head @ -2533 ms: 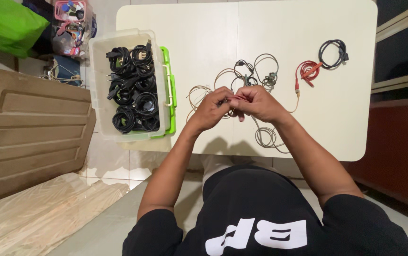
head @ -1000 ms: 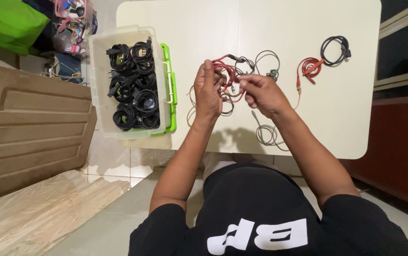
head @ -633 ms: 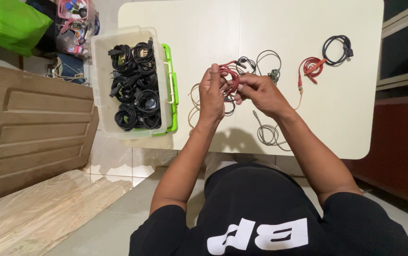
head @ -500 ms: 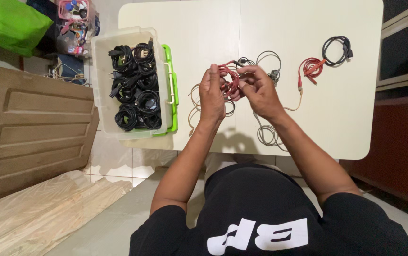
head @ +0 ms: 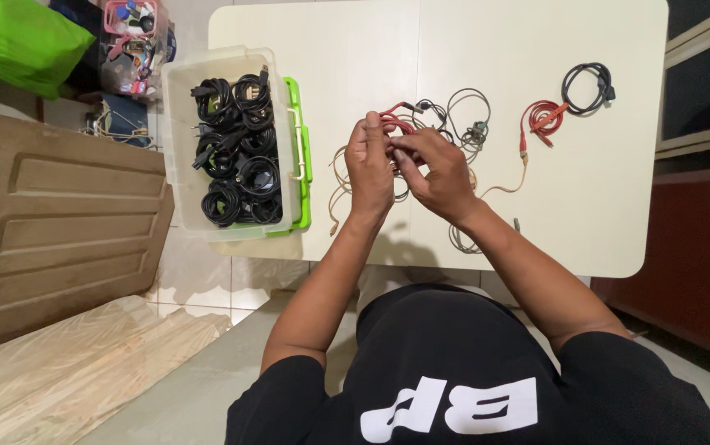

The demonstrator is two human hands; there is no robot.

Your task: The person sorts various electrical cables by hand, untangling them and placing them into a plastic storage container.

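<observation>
Standing beside the person, head view only: both hands are raised over the cream table (head: 536,49). Left hand (head: 369,169) is closed around a red cable (head: 394,124), fingers pinched on its loops. Right hand (head: 437,173) meets it, fingertips gripping the same cable just beside the left thumb. Under and behind the hands lies a tangle of thin grey and beige wires (head: 466,124), touching the red cable's far end. 2 coiled cables, 1 red-orange (head: 543,115) and 1 black (head: 587,85), sit well apart to the right. A clear bin (head: 175,148) of black coiled cords stands to the left. Risk, as I judge it: pulling the red loops could drag the tangle along or knot it tighter.
</observation>
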